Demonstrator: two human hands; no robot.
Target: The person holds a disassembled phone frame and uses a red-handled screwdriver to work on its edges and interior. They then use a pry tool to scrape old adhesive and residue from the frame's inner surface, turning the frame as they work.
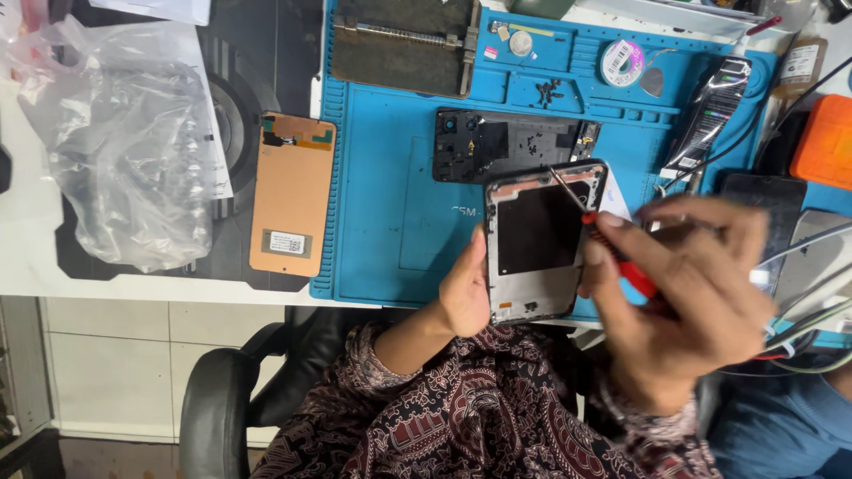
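My left hand (463, 288) grips the left edge of an opened phone frame (538, 244), a silver shell with a black panel in its middle, held tilted above the blue work mat (390, 195). A red-handled screwdriver (621, 262) sits in my right hand (692, 297), its thin metal tip resting near the frame's upper right corner. Just beyond the frame lies a black phone body (506, 142) with exposed parts. A copper-coloured display panel (293, 193) lies face down left of the mat.
A crumpled clear plastic bag (124, 151) covers the left of the table. A metal holder plate (404, 44), a solder wire spool (621, 62), a dark glue tube (710, 111), an orange box (825, 142) and cables (808, 293) crowd the back and right. A black chair armrest (217, 399) is below.
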